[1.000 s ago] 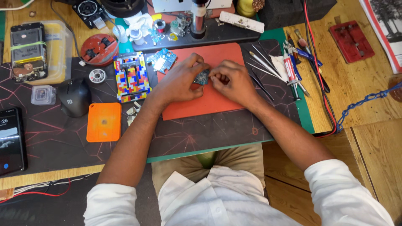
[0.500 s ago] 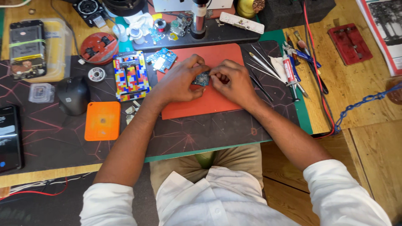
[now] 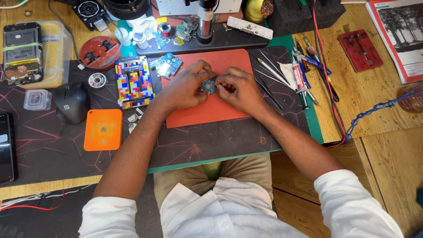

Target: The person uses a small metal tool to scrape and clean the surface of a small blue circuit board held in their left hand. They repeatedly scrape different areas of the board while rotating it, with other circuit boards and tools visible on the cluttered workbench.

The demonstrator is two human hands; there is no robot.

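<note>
— What are you working on right now?

— You are holding a small circuit board [image 3: 207, 85] between both hands, just above the red mat [image 3: 207, 110] in the middle of the table [image 3: 379, 92]. Your left hand [image 3: 185, 88] is pinching the board's left edge, thumb and fingers pressed together on it. Your right hand [image 3: 240, 88] is closing its fingertips on the right edge, as if picking at something tiny there; what exactly it is gripping is hidden by the fingers.

— So which step is that?

— By my judgement, you are doing fine handwork on the board itself, steadying it with the left hand while the right one is teasing at a part. Whatever follows is calling for a firm left grip and a very light, exact touch from the right fingertips.

— How is the board looking?

— It is looking small, bluish, thin and stiff, mostly covered by your fingers. A second blue board [image 3: 166, 66] is lying near it, beside the multicoloured block [image 3: 133, 82], and the tweezers [image 3: 269, 79] are resting just right of your right hand.
</note>
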